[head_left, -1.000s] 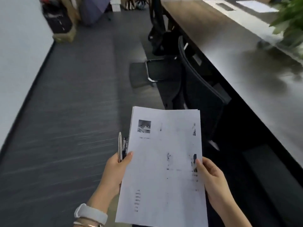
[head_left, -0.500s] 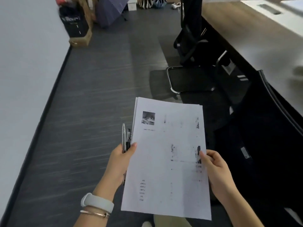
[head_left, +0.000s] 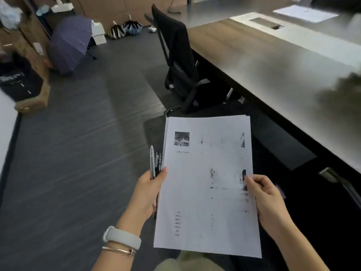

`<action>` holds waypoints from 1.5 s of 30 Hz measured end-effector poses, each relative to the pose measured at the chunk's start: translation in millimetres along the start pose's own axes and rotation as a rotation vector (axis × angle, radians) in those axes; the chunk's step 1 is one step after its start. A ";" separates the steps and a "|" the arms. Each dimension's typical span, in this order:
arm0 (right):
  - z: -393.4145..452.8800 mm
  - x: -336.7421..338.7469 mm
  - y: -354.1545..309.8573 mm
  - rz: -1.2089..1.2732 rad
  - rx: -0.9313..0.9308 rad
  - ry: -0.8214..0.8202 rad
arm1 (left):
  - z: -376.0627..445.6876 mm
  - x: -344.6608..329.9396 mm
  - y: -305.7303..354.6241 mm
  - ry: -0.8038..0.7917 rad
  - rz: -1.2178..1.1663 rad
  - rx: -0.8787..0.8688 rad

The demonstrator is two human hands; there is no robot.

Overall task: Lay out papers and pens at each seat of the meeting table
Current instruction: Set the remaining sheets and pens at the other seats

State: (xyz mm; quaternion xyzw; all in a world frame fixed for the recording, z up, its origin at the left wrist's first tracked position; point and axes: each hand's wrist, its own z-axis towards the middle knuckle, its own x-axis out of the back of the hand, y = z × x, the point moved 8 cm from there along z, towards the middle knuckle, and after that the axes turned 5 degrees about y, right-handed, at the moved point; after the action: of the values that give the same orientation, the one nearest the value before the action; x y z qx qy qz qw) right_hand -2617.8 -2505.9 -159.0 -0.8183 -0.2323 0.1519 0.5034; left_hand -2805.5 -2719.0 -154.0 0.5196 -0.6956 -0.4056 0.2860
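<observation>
A stack of printed papers [head_left: 209, 184] is held flat in front of the person, above the dark floor [head_left: 78, 153] and just short of the counter's near edge. The top sheet carries a small grey photo at its upper left and smudged print lower down (too blurred to read). The left hand [head_left: 149, 189] holds the stack's left edge, thumb lying on the top sheet, and the same grip clamps a bunch of pens [head_left: 155, 163] against the stack's side; their tips stand up past the thumb, one clear-barrelled and the others dark. The right hand [head_left: 268, 200] pinches the right edge of the papers, thumb on top and fingers curled beneath.

On the left wrist sit a white band [head_left: 122, 237] and a thin metal bangle [head_left: 119, 250].

To the right runs the long meeting counter [head_left: 273, 65], wood-toned with a pale strip along its middle; a loose white sheet [head_left: 304, 13] lies at its far end. A black office chair [head_left: 181, 61] stands pushed in beside the counter, ahead of the papers. Farther off on the floor, by the wall, lie an open purple umbrella [head_left: 70, 44], two folded umbrellas [head_left: 126, 29] and cardboard boxes [head_left: 33, 98] with a black bag [head_left: 17, 79] leaning on them.
</observation>
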 end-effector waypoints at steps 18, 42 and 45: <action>238.4 62.5 -119.1 0.332 -0.030 0.686 | 278.7 -362.2 144.3 -0.674 0.481 -0.083; 333.6 347.8 -127.5 0.281 -0.230 1.134 | 235.1 -723.7 46.1 -0.927 0.771 0.137; 340.0 381.1 -119.6 0.266 -0.266 1.135 | 218.4 -751.3 29.9 -0.898 0.794 0.173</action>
State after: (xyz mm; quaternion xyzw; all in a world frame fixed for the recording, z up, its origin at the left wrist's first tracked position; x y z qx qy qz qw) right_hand -2486.6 -2000.6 -209.5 -0.8497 0.1605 -0.2775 0.4186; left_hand -2776.3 -1939.5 -221.3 0.0199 -0.9194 -0.3896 0.0505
